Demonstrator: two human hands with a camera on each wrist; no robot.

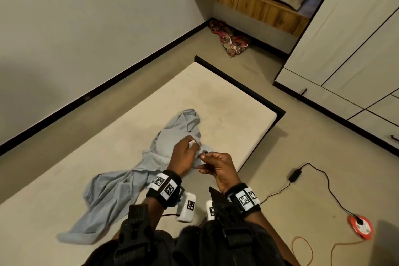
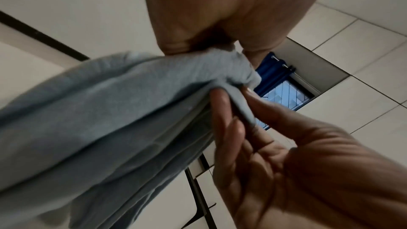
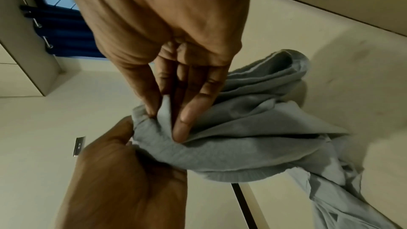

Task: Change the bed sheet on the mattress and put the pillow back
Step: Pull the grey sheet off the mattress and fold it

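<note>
Both hands, left hand (image 1: 185,156) and right hand (image 1: 217,166), pinched a bunched sheet (image 1: 121,188) edge over the bare mattress (image 1: 226,101), mid-unfolding; next, likely find corners and spread it.

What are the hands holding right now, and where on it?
Both the left hand and the right hand pinch the grey sheet at one bunched edge, side by side; the rest lies on the mattress.

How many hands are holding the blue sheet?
2. The left hand and the right hand both pinch a bunched edge of the blue sheet, close together above the bare mattress.
</note>
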